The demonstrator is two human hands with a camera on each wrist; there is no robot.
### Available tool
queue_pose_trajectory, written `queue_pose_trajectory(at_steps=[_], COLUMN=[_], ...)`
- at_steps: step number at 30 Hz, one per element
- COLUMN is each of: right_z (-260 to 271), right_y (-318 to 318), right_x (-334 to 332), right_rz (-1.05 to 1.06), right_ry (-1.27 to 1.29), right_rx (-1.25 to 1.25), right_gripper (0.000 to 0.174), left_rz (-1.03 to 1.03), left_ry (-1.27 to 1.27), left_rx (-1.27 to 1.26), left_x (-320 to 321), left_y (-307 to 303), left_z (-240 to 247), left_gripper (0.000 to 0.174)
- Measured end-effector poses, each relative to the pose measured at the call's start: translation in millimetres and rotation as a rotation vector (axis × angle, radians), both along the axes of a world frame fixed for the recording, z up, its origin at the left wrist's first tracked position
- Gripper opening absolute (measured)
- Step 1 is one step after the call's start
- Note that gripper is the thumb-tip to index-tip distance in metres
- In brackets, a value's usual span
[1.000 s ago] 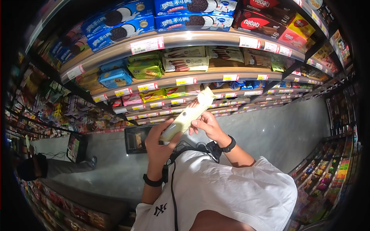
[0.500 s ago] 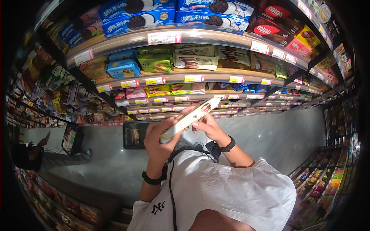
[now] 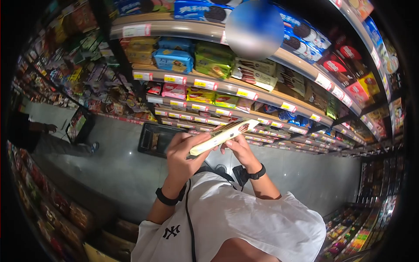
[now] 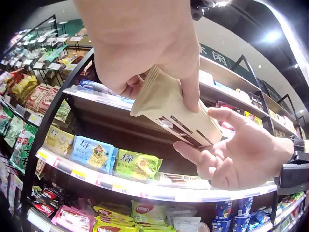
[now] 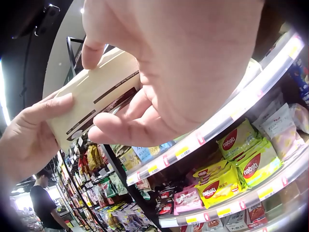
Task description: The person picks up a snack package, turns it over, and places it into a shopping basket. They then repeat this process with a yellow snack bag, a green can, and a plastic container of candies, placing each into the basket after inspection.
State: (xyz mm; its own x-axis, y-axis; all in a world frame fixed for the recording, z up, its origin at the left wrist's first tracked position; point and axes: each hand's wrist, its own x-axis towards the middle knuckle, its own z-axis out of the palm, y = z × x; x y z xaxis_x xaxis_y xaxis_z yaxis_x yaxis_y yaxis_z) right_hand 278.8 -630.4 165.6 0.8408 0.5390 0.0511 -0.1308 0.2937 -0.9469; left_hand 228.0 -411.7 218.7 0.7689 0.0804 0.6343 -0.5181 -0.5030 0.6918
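Note:
Both hands hold a long cream biscuit packet (image 3: 223, 137) at a slant in front of the body, with pictures of chocolate-coated sticks at its far end. My left hand (image 3: 181, 153) grips the nearer end, thumb on one side and fingers on the other. Near the far end, my right hand (image 3: 244, 153) has its thumb and fingers on either side of the packet. Brown print along one edge and a crimped end of the packet (image 4: 166, 104) show in the left wrist view. Similar cream packets (image 3: 255, 75) lie on the shelf beyond the hands.
Shelves of blue cookie boxes (image 3: 203, 12), green packets (image 3: 214, 61) and light-blue packets (image 3: 173, 59) rise ahead. A black basket (image 3: 143, 139) with something in it stands on the floor. Another person (image 3: 32, 137) is at the far left beside a screen (image 3: 78, 125).
The head view has swung to the right and tilted, so the shelves now slant. Both hands keep hold of the packet, which has turned from its broad face towards its narrow side.

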Motion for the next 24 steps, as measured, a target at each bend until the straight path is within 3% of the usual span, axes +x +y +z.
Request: queue_pose_trajectory(at_steps=[7, 12, 17, 20, 24], right_z=[-13, -2, -25, -9, -2], right_y=[3, -15, -72, -110, -171], right_x=[5, 5, 19, 36, 56], right_rz=[0.05, -0.046, -0.074, -0.101, -0.204], right_ry=[0.0, 0.038, -0.024, -0.055, -0.059], right_rx=[-0.03, -0.007, -0.066, 0.095, 0.108], right_gripper=[0.042, 0.039, 0.037, 0.034, 0.033], left_rz=[0.115, 0.055, -0.084, -0.042, -0.065], left_ry=[0.179, 0.2, 0.173, 0.099, 0.017], left_rx=[0.035, -0.049, 0.044, 0.206, 0.19], left_x=[-9, 2, 29, 43, 62], left_y=[4, -18, -51, -90, -142], left_z=[6, 3, -1, 5, 1], left_gripper=[0.041, 0.035, 0.035, 0.033, 0.033])
